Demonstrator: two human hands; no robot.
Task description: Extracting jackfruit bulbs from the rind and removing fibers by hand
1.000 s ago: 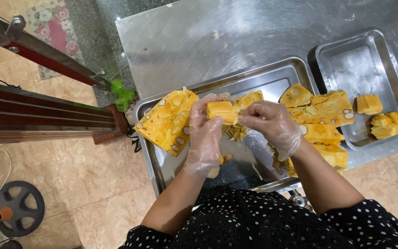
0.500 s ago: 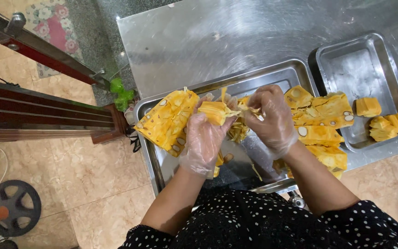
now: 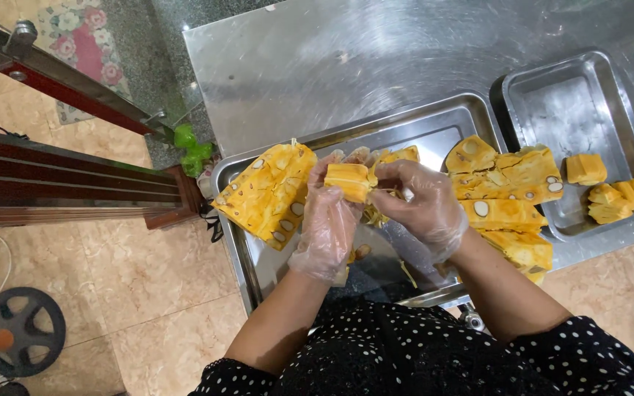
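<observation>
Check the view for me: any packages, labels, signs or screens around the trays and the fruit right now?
None in view: no package, label, sign or screen.
The steel trays, large and small, are bare metal with no stickers.
The fruit pod held between the gloved left hand and right hand is unwrapped.
The jackfruit slabs lie loose, unpackaged.

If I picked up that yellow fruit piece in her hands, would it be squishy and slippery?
Probably soft: the yellow fruit piece looks fleshy and thick, pinched between the left hand and right hand. It may be slippery or sticky, since both hands wear thin plastic gloves. It looks blocky, so it likely would not roll in the steel tray.
</observation>
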